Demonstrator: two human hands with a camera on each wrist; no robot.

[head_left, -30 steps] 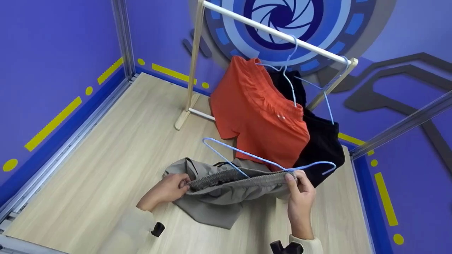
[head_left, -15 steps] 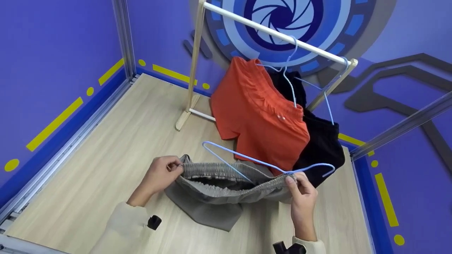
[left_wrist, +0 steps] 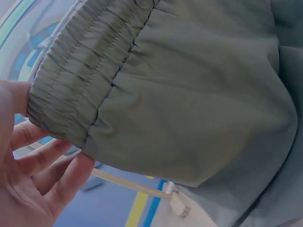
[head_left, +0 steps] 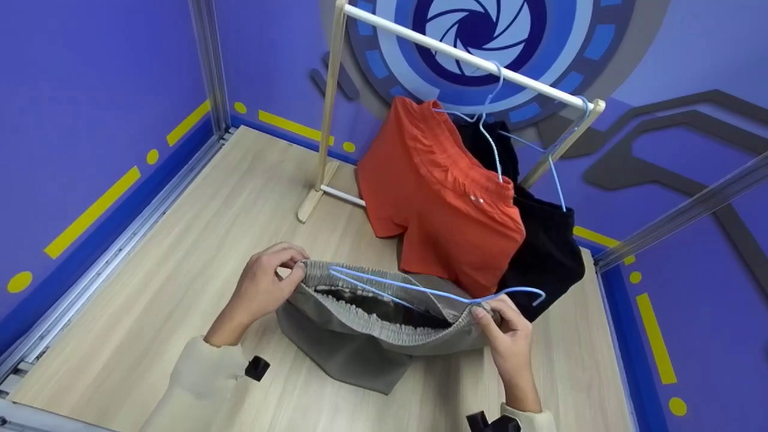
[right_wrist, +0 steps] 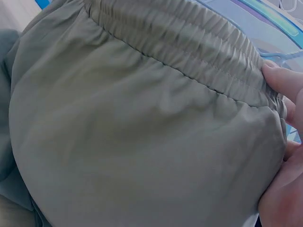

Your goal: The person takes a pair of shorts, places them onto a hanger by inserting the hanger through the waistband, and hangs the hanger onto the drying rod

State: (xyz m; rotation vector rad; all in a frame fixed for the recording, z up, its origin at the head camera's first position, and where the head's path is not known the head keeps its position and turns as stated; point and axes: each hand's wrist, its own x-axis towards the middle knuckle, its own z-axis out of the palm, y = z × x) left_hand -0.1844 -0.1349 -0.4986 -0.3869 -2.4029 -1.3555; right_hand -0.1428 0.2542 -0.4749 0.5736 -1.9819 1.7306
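Grey shorts (head_left: 348,354) with a gathered elastic waistband are held up between both hands, the waist spread wide. At the left end of the waistband, the left hand (head_left: 264,285) pinches the edge between thumb and fingers; the left wrist view shows this hand (left_wrist: 42,165) at the gathered band. The right hand (head_left: 509,333) pinches the opposite end of the waistband, beside a light blue hanger (head_left: 414,281). One end of that hanger reaches toward the left side above the opening; its lower wire dips into the waist. Its hook points right, over the right hand.
Behind the hands stands a wooden rack (head_left: 333,96) with a white rail (head_left: 444,47). Orange shorts (head_left: 444,198) and black shorts (head_left: 546,240) hang from it on blue hangers. Blue-purple walls (head_left: 108,90) surround the wooden tabletop (head_left: 180,258).
The left hand has moved up and left with the waistband edge, widening the opening. The hanger has lowered and shifted slightly left. The right hand keeps its pinch, shifting only slightly.
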